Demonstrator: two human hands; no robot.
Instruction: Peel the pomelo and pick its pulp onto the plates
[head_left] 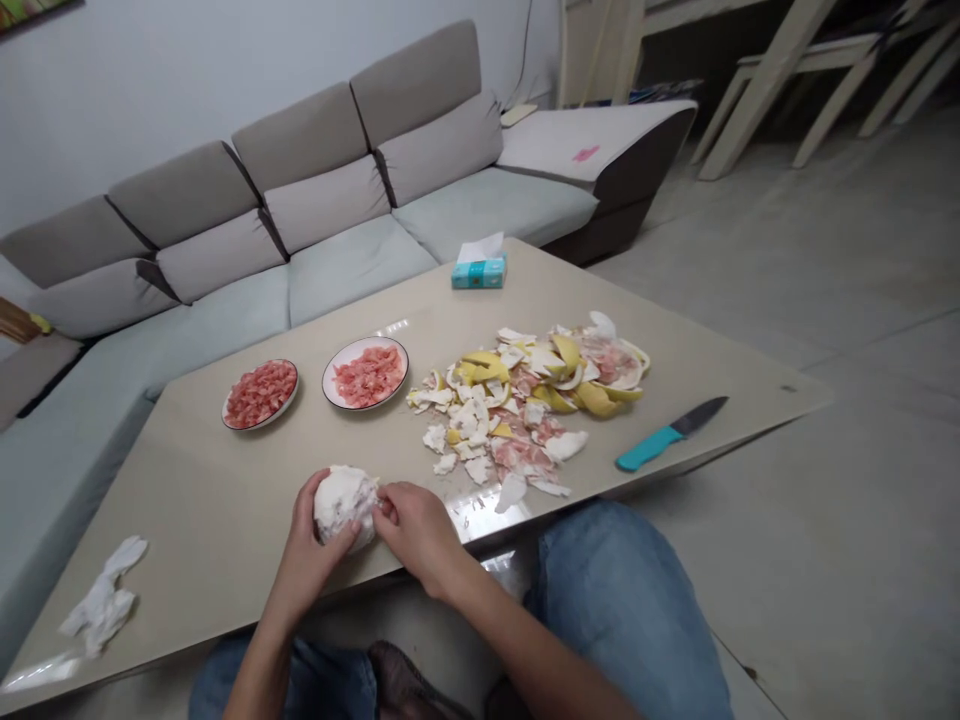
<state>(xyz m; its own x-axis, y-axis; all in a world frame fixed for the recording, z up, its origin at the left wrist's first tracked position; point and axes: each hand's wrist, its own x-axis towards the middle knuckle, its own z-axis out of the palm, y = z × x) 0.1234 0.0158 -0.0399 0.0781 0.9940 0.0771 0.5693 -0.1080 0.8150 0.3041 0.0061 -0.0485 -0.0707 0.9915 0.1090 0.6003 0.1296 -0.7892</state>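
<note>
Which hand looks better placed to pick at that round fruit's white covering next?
Probably the right hand: it is pinched up against one side of the white fruit, while the left hand is busy cupping the opposite side.

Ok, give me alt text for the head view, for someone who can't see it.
Over a low table, a person's left-hand grip holds a white, peeled fruit while the right-hand grip pinches at its side. Beyond it sit two plates of pink pieces; to the right lie a heap of peel and a knife. A sofa stands behind.
</note>
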